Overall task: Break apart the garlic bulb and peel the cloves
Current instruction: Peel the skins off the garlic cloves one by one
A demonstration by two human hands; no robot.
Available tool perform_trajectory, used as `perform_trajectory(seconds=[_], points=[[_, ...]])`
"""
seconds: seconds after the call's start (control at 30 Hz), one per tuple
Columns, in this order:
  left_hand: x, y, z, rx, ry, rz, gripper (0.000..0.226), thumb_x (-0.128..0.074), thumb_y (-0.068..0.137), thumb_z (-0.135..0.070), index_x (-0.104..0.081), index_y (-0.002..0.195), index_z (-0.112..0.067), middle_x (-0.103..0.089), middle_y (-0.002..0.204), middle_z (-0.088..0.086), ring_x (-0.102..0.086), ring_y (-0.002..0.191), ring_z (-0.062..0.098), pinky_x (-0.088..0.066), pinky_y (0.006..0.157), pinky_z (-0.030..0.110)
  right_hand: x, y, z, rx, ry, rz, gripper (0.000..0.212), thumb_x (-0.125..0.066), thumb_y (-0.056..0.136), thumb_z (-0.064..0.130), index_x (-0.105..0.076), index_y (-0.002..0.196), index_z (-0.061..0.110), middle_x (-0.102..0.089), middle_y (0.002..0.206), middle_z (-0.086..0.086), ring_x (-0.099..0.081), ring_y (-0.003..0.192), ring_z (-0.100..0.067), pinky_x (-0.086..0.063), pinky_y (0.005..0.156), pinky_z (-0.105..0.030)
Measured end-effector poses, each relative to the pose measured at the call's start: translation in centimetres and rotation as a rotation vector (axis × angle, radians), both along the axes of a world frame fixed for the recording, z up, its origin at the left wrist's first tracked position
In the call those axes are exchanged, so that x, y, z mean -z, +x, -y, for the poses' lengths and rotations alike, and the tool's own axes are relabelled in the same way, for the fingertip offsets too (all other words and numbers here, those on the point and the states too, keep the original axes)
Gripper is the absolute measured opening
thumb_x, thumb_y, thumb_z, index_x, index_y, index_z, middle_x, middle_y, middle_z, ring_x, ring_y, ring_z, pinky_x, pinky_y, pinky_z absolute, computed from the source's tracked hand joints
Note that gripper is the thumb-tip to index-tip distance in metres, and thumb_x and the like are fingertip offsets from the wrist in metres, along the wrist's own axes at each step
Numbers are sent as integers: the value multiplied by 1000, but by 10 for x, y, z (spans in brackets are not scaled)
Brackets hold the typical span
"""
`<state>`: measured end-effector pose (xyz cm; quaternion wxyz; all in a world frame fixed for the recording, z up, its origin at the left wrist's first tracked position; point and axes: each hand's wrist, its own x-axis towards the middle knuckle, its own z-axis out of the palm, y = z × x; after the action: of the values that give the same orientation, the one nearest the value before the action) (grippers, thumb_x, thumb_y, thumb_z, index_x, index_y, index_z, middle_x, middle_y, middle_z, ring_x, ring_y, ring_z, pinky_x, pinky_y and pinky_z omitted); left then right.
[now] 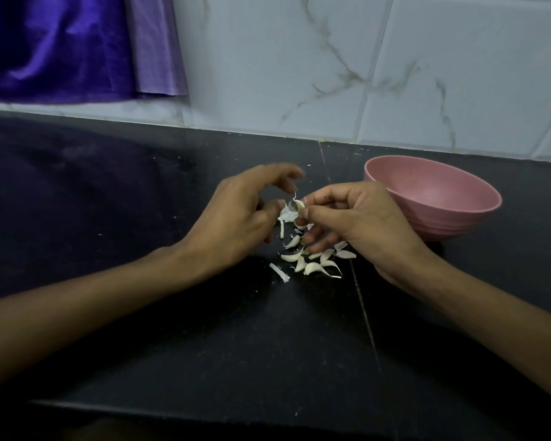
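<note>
The left hand [236,214] hovers with fingers loosely spread and curved, its thumb touching a scrap of white peel [286,214]. Just beside it, the right hand [360,221] pinches a garlic clove [299,207] between thumb and forefinger above loose cloves [312,261] scattered on the dark surface [172,329]. A pink bowl [433,198] stands right of that hand.

The pink bowl [433,198] is the one tall obstacle on the black counter [140,218], standing close to the tiled wall [331,74] with only a narrow strip between. Just left of the bowl, both hands and a litter of cloves [312,264] and peels fill the way. Far left of the bowl and in front of it, the counter lies open, though purple cloth [61,49] hangs over the wall at far left.
</note>
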<state>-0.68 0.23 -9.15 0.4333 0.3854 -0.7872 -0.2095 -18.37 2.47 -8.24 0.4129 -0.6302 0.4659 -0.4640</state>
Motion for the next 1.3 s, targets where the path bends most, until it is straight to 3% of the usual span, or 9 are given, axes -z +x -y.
perform_trajectory(seconds=[0.13, 0.3, 0.4, 0.5, 0.57, 0.63, 0.73, 0.97, 1.3], points=[[-2, 0, -3, -67, -156, 109, 17, -67, 91, -15, -74, 106, -17, -65, 77, -22, -62, 55, 9, -46, 55, 14, -1, -2, 1, 23, 9, 39, 4, -68, 88, 1, -72, 90, 1, -72, 74, -13, -67, 58, -18, -60, 56, -29], [-4, 2, -1, -86, -197, 108, 13, -69, 89, -26, -77, 96, -18, -57, 54, -25, -61, 51, 6, -38, 53, 5, -1, -2, 1, 14, 34, 84, 8, -70, 86, 1, -72, 94, 0, -70, 77, -14, -66, 61, -18, -61, 60, -30], [-5, 2, 1, -88, -211, 95, 13, -68, 91, -23, -76, 98, -17, -58, 55, -24, -61, 49, 3, -38, 53, 4, -2, -3, 1, 9, 27, 106, 11, -69, 85, -2, -71, 96, -2, -70, 78, -17, -67, 65, -19, -62, 63, -31], [-5, 3, 2, -92, -213, 97, 13, -67, 92, -21, -76, 99, -15, -57, 58, -36, -58, 49, -4, -38, 52, 3, -3, -3, 2, 5, 31, 144, 13, -69, 83, -4, -71, 96, -2, -69, 81, -23, -69, 66, -19, -62, 65, -31], [-5, 3, 1, -83, -233, 109, 12, -66, 93, -20, -76, 99, -15, -58, 57, -31, -58, 51, -6, -39, 52, 4, -1, -2, 2, 5, 40, 170, 14, -69, 83, -5, -69, 97, -4, -70, 83, -24, -70, 67, -20, -62, 67, -32], [-5, 3, 0, -81, -252, 119, 12, -65, 93, -19, -76, 98, -15, -55, 52, -21, -58, 52, -6, -40, 52, 5, 0, -2, 3, 10, 49, 195, 17, -69, 83, -6, -68, 99, -7, -70, 82, -22, -71, 67, -20, -62, 67, -31], [-4, 2, 0, -81, -249, 123, 12, -65, 94, -19, -76, 97, -14, -54, 55, -20, -59, 51, -5, -42, 51, 7, 1, -2, 2, 8, 53, 220, 18, -69, 83, -5, -68, 100, -8, -73, 87, -22, -72, 68, -19, -60, 64, -27], [-1, 0, -1, -75, -156, 119, 14, -63, 94, -23, -76, 96, -17, -56, 56, -35, -59, 46, -2, -42, 52, 7, 1, -2, 0, 13, 61, 233, 16, -67, 85, -4, -69, 100, -7, -74, 91, -22, -73, 70, -19, -59, 63, -23], [0, 0, -3, -48, -176, 124, 12, -65, 93, -21, -76, 91, -15, -57, 57, -34, -59, 46, -2, -42, 50, 7, 3, 0, 0, 19, 98, 254, 16, -70, 82, -1, -71, 97, -6, -75, 87, -21, -74, 73, -21, -59, 64, -24]])
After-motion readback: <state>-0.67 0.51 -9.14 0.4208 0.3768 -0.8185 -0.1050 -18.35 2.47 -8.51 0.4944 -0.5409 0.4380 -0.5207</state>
